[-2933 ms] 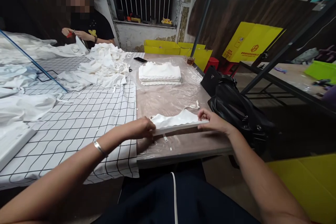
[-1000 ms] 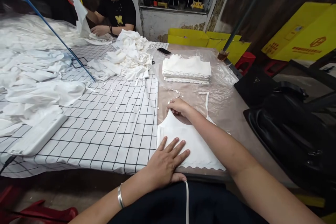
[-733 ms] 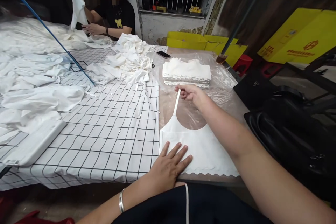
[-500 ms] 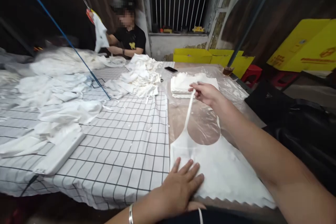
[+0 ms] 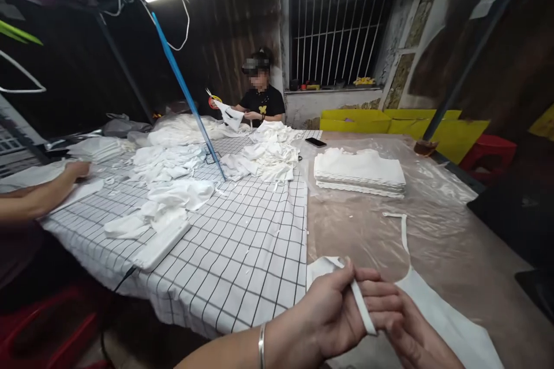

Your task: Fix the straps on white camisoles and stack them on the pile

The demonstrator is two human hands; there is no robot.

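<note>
In the head view a white strappy camisole (image 5: 450,305) lies in front of me on the table, partly covered by my hands. My left hand (image 5: 333,314) is turned palm up over it, a thin white strap (image 5: 363,308) running from under the thumb across the fingers. My right hand (image 5: 422,334) meets it from the lower right, overlapping the left fingertips; most of its fingers are hidden, so its grip is unclear. The camisole's other strap (image 5: 404,233) lies loose on the plastic sheet, bent at its end.
A stack of white garments (image 5: 359,170) sits beyond my hands, near a black phone (image 5: 315,142). Heaps of white cloth (image 5: 272,153) and a white slab-like object (image 5: 162,245) cover the checked tablecloth (image 5: 242,242). Opposite sits a person (image 5: 262,98) holding scissors; another person's arm (image 5: 47,190) reaches in left.
My left hand has lifted off the camisole and turned palm up with a strap across it. My right hand has come back from the far strap end to meet it. The view has shifted left.
</note>
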